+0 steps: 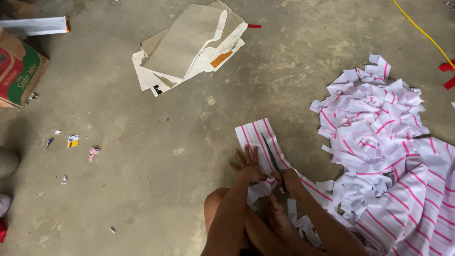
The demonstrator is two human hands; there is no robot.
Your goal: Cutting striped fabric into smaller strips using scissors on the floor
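Note:
A white sheet with pink stripes (258, 135) lies flat on the concrete floor in front of me. My left hand (247, 166) presses down on its near left part, fingers spread. My right hand (287, 181) grips dark scissors (272, 156) whose blades point away from me along a stripe in the sheet. My bare knee and foot (279, 220) sit just below the hands, over loose strips.
A big heap of cut pink-striped strips (374, 118) and striped sheets (417, 208) fills the right. Flattened cardboard and paper (189, 45) lies at top centre, a printed carton (19, 68) at far left, a yellow cord (422, 31) top right, small scraps (73, 141) left.

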